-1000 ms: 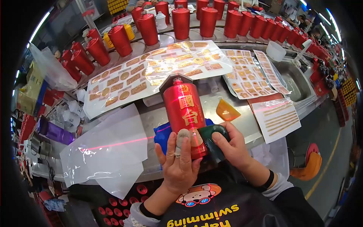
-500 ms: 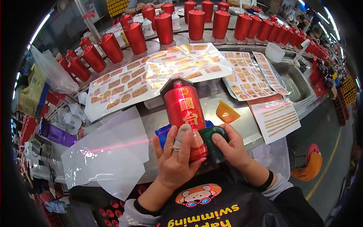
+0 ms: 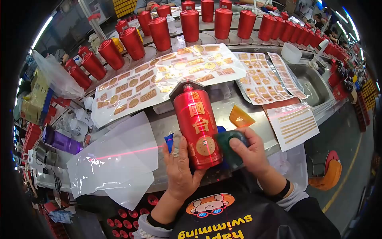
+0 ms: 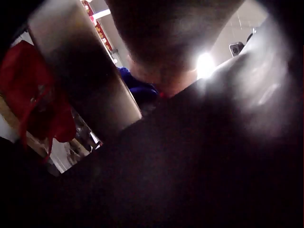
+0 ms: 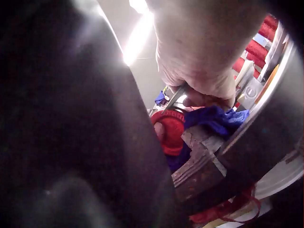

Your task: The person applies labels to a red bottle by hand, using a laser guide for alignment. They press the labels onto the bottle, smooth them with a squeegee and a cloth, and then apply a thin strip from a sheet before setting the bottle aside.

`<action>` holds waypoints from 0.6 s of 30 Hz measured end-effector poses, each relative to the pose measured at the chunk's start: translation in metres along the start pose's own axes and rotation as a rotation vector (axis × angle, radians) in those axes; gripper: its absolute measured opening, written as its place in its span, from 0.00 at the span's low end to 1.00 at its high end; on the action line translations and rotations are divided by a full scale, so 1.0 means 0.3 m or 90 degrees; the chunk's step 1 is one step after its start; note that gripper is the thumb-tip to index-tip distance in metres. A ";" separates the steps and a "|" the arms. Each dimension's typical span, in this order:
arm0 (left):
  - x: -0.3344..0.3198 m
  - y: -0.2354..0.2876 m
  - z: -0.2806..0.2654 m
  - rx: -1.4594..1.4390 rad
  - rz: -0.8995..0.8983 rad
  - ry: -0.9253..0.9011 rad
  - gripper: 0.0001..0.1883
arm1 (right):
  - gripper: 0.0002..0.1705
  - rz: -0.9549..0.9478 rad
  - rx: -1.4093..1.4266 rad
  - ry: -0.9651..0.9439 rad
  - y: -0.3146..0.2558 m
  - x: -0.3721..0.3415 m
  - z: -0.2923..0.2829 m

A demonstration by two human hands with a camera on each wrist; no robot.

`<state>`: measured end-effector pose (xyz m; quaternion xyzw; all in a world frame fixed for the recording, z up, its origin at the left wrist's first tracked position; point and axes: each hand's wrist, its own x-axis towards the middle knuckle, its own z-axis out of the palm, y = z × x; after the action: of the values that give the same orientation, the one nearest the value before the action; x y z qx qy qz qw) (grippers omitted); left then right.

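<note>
Red bottle [image 3: 195,123] is lying over the tabletop [image 3: 262,134], neck pointing away from the person, round gold label [image 3: 205,146] facing up near the base, blue cloth [image 3: 169,142] poking out both sides. Left hand [image 3: 179,173] has a pretty relaxed grip, fingers laid nearly straight along the lower left side. Right hand's [image 3: 252,153] grip is pinched on a green scraper [image 3: 232,146] just beside the bottle, can't tell if touching. Amber piece [image 3: 241,116] near on the right, clear sheet [image 3: 119,151] off left, gold-printed sheet [image 3: 135,85] past the neck.
</note>
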<state>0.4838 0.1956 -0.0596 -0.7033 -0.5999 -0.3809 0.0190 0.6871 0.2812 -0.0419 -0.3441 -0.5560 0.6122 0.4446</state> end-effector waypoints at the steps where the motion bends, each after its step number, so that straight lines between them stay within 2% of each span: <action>1: -0.004 -0.005 0.006 -0.017 -0.005 0.004 0.47 | 0.14 -0.013 0.008 0.014 -0.014 0.005 -0.005; 5: -0.004 0.000 0.003 -0.039 -0.020 0.002 0.47 | 0.19 -0.041 -0.018 0.057 -0.018 0.043 -0.024; 6: -0.003 -0.001 0.002 -0.024 -0.001 0.025 0.46 | 0.23 -0.052 -0.054 0.043 -0.008 0.043 -0.034; 8: -0.004 -0.003 0.001 0.006 0.039 0.067 0.45 | 0.23 -0.103 -0.097 0.042 0.005 0.043 -0.027; 11: -0.001 -0.004 -0.021 -0.006 0.108 0.037 0.42 | 0.23 -0.113 -0.126 0.039 0.008 0.037 -0.026; 15: 0.035 -0.017 -0.010 -0.383 -0.082 0.040 0.40 | 0.22 -0.051 -0.117 -0.036 -0.003 0.037 -0.040; 17: 0.074 -0.019 0.011 -0.507 -0.184 0.070 0.39 | 0.22 -0.126 -0.183 -0.065 -0.002 0.046 -0.027; 18: 0.096 -0.022 0.006 -0.511 -0.203 0.030 0.41 | 0.21 -0.164 -0.215 -0.079 0.000 0.051 -0.020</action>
<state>0.4789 0.2222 -0.0476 -0.5445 -0.5046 -0.5984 -0.3014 0.6872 0.2975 -0.0416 -0.3013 -0.7164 0.4686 0.4200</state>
